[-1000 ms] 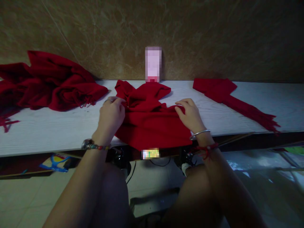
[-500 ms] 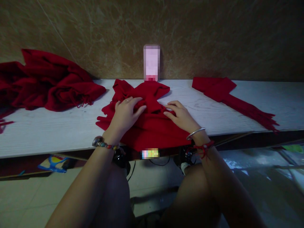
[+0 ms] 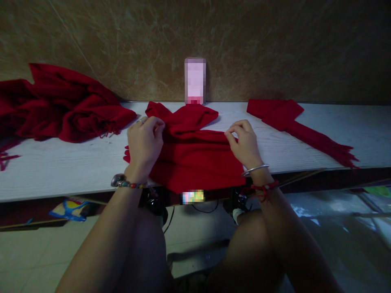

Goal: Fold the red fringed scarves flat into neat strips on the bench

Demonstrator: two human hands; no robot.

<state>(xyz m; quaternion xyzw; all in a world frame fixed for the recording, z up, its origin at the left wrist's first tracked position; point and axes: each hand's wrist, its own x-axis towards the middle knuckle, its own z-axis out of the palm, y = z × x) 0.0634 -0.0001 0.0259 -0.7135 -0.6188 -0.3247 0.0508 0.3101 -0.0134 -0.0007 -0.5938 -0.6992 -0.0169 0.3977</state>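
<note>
A red scarf (image 3: pixel 195 160) lies in folds on the white ledge, its lower part hanging past the front edge. At its left side my left hand (image 3: pixel 145 142) is closed, fingers and thumb pinching the cloth. My right hand (image 3: pixel 244 142) pinches the right end of a raised fold between thumb and fingertips. Between the two hands that fold runs nearly straight across. The scarf's far part is loosely bunched beyond it, and my left hand hides some of the left side.
A heap of red cloth (image 3: pixel 70 106) with fringe lies to the left. To the right is a folded red scarf (image 3: pixel 284 116) with a fringed end. A pink, blurred-out phone-like object (image 3: pixel 195 79) leans on the brown marbled wall (image 3: pixel 275 49). Below the ledge lies a blue-and-yellow packet (image 3: pixel 69 209).
My hands have moved apart, the left one leftward and the right one rightward. Both have closed on the scarf, and the crumpled fold between them is now stretched straighter.
</note>
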